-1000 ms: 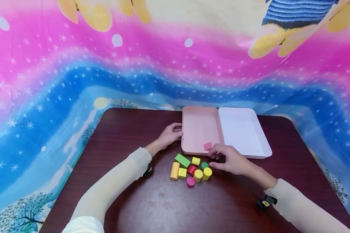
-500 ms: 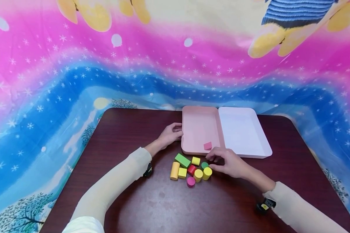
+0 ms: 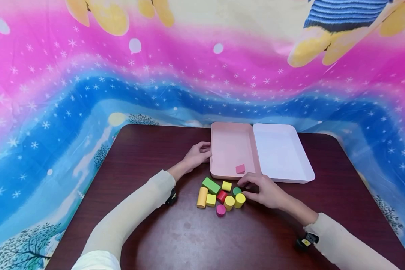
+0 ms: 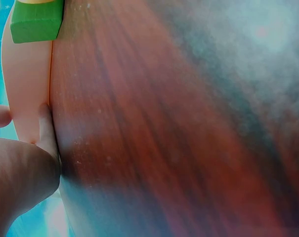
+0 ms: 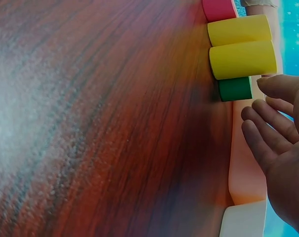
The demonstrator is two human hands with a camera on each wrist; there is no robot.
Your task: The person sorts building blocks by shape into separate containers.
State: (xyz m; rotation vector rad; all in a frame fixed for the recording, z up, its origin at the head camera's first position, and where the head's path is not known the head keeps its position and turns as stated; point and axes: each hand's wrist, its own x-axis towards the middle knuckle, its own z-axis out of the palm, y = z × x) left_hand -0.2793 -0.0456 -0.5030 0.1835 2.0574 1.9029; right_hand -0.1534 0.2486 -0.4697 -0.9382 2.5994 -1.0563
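My left hand (image 3: 196,156) rests against the left side of a pink tray (image 3: 231,144), fingers touching its wall. In the left wrist view one finger (image 4: 47,131) lies along the tray's outer wall. Near the tray's front right corner is my right hand (image 3: 264,190), empty, its fingers and thumb spread beside a green cylinder (image 3: 237,191). The right wrist view has a gap between the fingertips and the green cylinder (image 5: 235,89). Two yellow cylinders (image 3: 240,201) stand just in front of it. A pink block (image 3: 240,169) lies inside the pink tray.
A white tray (image 3: 283,152) adjoins the pink one on the right. On the brown table (image 3: 189,240), left of the green cylinder, sit a green block (image 3: 211,186), yellow cubes (image 3: 210,200), an orange half-cylinder shape (image 3: 202,198), a red block (image 3: 221,197) and a magenta cylinder (image 3: 221,210).
My right hand has shifted slightly left and toward me, closer to the green cylinder. The left hand, trays and blocks keep their places.
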